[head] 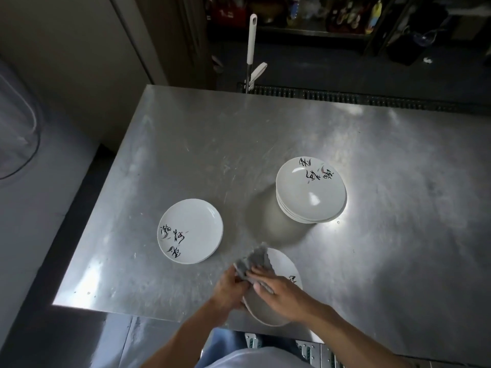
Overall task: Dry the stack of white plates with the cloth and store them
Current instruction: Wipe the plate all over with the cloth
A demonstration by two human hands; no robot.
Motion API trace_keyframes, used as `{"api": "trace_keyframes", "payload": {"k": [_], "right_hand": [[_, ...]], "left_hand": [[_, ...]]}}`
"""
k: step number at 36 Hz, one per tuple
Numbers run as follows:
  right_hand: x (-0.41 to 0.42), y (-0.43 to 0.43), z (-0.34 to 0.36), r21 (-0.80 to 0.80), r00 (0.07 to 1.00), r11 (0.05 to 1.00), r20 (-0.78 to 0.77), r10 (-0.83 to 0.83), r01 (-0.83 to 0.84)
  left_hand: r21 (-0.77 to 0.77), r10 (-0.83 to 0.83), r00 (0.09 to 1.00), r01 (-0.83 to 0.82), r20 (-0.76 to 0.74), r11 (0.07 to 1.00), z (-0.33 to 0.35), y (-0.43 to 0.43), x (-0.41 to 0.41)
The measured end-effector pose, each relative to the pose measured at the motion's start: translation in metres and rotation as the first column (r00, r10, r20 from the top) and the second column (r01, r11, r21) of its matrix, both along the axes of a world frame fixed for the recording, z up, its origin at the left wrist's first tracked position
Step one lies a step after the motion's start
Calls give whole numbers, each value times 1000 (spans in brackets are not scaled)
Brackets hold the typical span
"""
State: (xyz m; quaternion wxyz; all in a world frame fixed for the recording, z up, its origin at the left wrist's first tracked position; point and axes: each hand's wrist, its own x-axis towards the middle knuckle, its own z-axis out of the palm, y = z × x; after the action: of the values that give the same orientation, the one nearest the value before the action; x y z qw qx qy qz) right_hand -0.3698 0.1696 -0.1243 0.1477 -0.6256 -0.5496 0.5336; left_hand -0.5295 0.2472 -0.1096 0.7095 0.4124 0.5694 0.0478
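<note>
Stack (311,193) of white plates sits on the steel table (186,144), right of centre, upright. Black brush lettering shows on the top plate's far rim. How many plates are in it can't be counted.

Left plate (190,231) lies flat on the table, well apart from the stack, lettering toward the near side. Its near edge looks doubled, so I can't tell whether it is one plate or two.

Held plate (279,264) is at the near table edge, tilted and hanging partly past the edge. A scrap of lettering shows by the right wrist.

Cloth (256,260) is grey and crumpled, bunched over the held plate's upper left face.

Left hand (230,290) has its fingers curled round the held plate's left rim and touches the cloth's lower edge.

Right hand (282,291) lies across the plate face. The fingers reach up-left onto the cloth, with the thumb below them and cloth caught between. It pinches the cloth against the plate.

Both forearms come in from the bottom of the view.

Mop handle (251,39), white, stands behind the far table edge. Floor grate (345,98) runs along the floor past that edge. Dark shelves at the back are too dim to make out.
</note>
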Motion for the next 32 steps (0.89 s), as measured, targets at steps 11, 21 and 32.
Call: {"api": "trace_keyframes", "payload": {"k": [11,21,32], "right_hand": [[-2,19,-2,56,972,982,144,-185,178],[-5,16,-6,177,988,981,140,58,-83],[11,11,-13,327,961,919,232,148,-221]], "left_hand": [[-161,420,905,-405,71,900,-3,-9,8],[-158,155,976,-131,154,979,-3,-1,0],[-202,42,984,-6,173,979,5,1,-6]]}}
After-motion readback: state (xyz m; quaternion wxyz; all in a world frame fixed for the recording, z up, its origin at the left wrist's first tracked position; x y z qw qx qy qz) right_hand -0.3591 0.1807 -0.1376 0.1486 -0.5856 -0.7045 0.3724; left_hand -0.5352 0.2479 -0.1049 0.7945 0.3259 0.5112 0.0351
